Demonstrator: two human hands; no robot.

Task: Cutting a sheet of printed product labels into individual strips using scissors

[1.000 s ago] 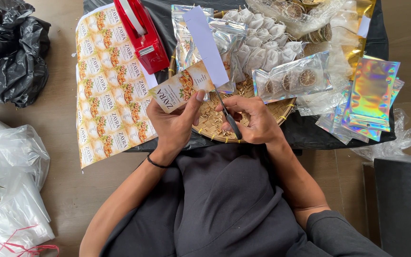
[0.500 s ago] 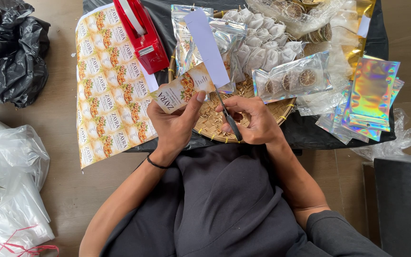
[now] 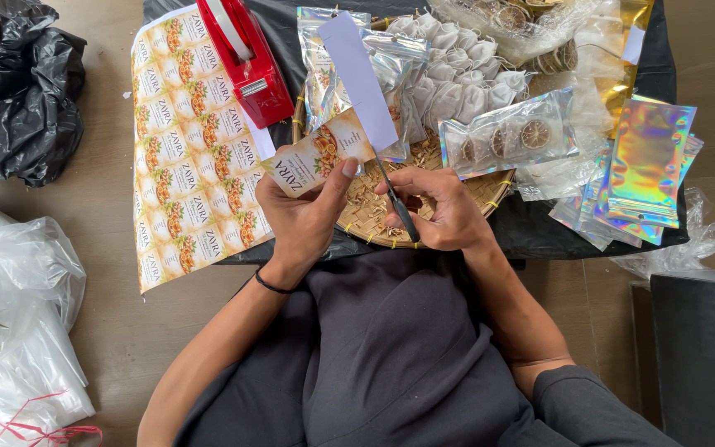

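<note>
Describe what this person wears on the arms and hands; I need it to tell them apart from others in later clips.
Both hands are bare: no gloves, and no rings that I can make out. The left hand has a thin black band around the wrist, and that forearm is uncovered. The right hand has nothing at the wrist; a dark grey sleeve is pushed up near the elbow.

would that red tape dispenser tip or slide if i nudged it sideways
The red tape dispenser looks blocky, with a broad base, so it probably slides rather than tips. It sits partly on the printed label sheet, whose smooth paper may let it skid or drag the sheet along.
</note>
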